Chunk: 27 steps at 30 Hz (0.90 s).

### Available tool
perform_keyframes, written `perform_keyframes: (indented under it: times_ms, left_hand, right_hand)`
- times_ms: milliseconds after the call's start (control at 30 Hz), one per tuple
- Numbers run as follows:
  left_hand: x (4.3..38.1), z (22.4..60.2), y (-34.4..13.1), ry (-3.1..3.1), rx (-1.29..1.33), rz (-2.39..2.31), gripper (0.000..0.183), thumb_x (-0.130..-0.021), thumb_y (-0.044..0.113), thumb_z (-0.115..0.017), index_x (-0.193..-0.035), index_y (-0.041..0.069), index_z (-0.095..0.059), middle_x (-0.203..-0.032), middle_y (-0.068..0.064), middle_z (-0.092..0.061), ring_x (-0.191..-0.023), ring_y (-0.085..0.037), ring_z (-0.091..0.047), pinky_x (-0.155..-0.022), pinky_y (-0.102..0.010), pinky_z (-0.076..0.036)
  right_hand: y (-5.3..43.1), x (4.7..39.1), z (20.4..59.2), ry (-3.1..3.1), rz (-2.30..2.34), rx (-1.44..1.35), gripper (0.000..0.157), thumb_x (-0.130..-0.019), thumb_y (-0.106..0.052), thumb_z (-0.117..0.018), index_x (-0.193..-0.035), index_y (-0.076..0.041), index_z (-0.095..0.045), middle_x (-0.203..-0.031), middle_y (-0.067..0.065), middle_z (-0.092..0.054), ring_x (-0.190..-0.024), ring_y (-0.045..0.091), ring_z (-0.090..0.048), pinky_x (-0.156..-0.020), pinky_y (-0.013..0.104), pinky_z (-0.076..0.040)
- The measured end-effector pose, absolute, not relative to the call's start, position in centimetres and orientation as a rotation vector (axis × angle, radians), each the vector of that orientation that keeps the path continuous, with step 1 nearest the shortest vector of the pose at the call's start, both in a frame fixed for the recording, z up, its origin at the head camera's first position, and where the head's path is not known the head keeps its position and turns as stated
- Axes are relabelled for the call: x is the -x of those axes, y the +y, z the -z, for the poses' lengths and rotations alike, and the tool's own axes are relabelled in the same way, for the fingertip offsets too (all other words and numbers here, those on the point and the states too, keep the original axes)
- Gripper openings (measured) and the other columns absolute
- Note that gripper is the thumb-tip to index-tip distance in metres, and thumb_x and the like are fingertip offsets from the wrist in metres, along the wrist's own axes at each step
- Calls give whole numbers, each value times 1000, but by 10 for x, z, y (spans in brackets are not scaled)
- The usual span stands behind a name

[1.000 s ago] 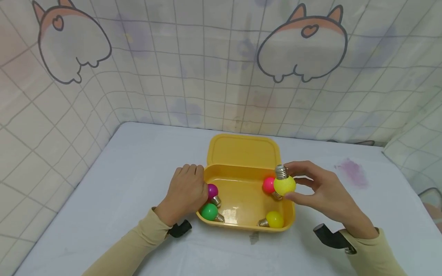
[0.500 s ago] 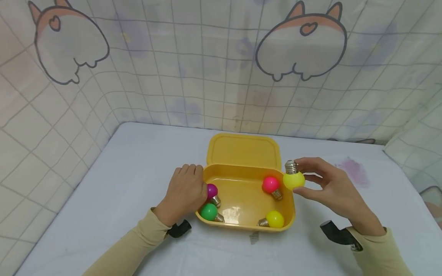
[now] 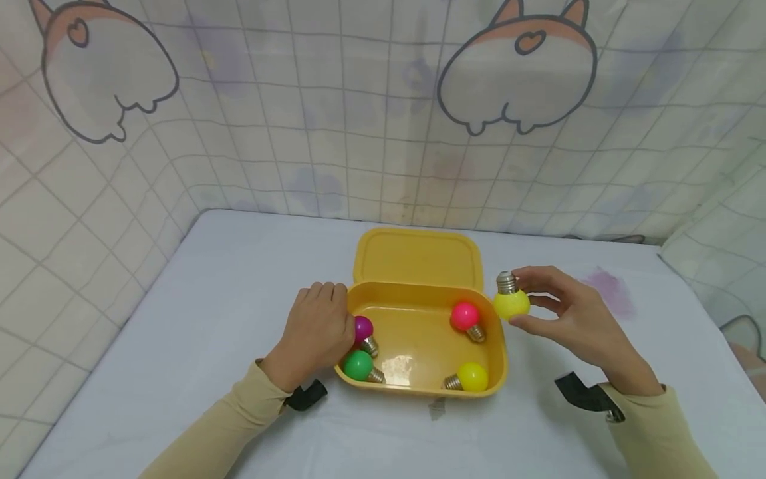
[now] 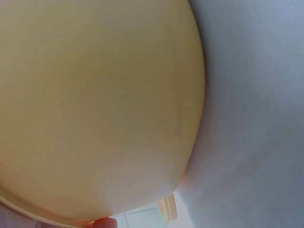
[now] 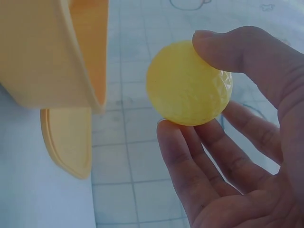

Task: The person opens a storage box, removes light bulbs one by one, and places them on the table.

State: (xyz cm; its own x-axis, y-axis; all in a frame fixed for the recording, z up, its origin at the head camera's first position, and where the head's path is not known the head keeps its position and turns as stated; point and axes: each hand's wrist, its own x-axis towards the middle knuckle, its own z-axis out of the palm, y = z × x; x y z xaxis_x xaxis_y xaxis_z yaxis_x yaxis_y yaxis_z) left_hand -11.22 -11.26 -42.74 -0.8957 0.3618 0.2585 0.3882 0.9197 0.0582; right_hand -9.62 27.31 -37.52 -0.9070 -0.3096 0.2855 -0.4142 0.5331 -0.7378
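Pinching a yellow bulb (image 3: pixel 511 301) just shifted outside the box (image 3: pixel 413 326), seemingly unpacked: your right hand (image 3: pixel 577 319); left hand (image 3: pixel 315 332) gripping box.

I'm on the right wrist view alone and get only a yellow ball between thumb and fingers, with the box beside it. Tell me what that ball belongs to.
Observer: The head view shows a metal screw base pointing up from it, so you have a held bulb.
Operator: Good. List what lies inside the box.
Observer: Four more: a purple bulb, a green bulb, a pink bulb and a second yellow bulb.
Operator: Report on the other side.
Observer: The left hand grips the left rim.
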Motion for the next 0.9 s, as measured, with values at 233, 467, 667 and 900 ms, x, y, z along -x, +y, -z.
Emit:
perform_keyframes:
  times_ms: [233, 467, 667, 900]
  left_hand:
    - [112, 427, -113, -2848, 552, 176, 15, -92, 20, -54, -90, 5, -50, -76, -6, -46, -76, -23, -42, -72, -35, -38]
    - [113, 427, -114, -2846, 557, 173, 16, -92, 20, -54, -89, 5, -50, -75, -6, -46, -75, -24, -41, -71, -34, -37]
    - [113, 427, -113, -2837, 556, 178, 16, -91, 19, -54, -87, 4, -49, -74, -7, -44, -74, -24, -41, -70, -34, -35]
    - [113, 428, -113, -2846, 562, 176, 16, -92, 19, -53, -87, 5, -48, -74, -6, -43, -74, -24, -40, -70, -33, -34]
  right_hand:
    - [277, 100, 381, -2706, -1260, -564, 59, -82, -6, -85, -136, -12, -60, -126, 5, -66, -109, -12, -59, -93, 2, -46]
    - [283, 104, 386, -2716, -1245, -535, 60, -82, -7, -85, -136, -10, -60, -126, 11, -67, -107, -14, -58, -92, 1, -45]
    - [288, 108, 390, -2725, -1247, -526, 59, -81, -8, -85, -135, -10, -61, -126, 11, -67, -106, -15, -59, -92, 1, -46]
    - [293, 110, 393, -2760, -1231, -495, 60, -81, -11, -86, -135, -10, -61, -127, 13, -68, -104, -17, -58, -90, 0, -45]
